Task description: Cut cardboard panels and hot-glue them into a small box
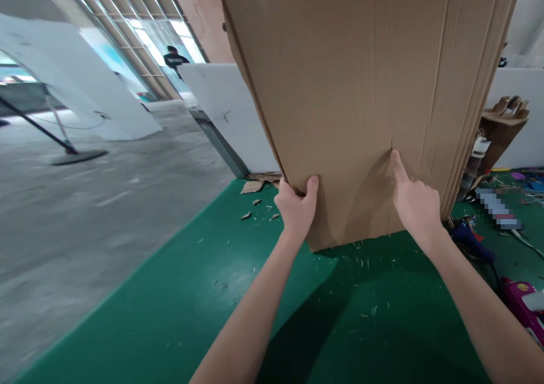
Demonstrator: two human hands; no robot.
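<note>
A large brown cardboard sheet [357,89] stands upright before me, its lower edge at the green surface. My left hand [297,205] grips the left edge of the cardboard near the bottom, thumb on the front face and fingers hidden behind it. My right hand [416,205] is at the lower right of the front face. Its index finger is stretched out, with the tip just below a short thin dark line on the cardboard. The other fingers are curled, and I see nothing held in that hand.
Cardboard scraps [253,186] and shavings lie on the green surface [204,293]. At right are a dark blue tool [471,241], a magenta object [521,304], a power strip [499,209] and a clear bottle [474,157]. A person [174,59] is far back at left.
</note>
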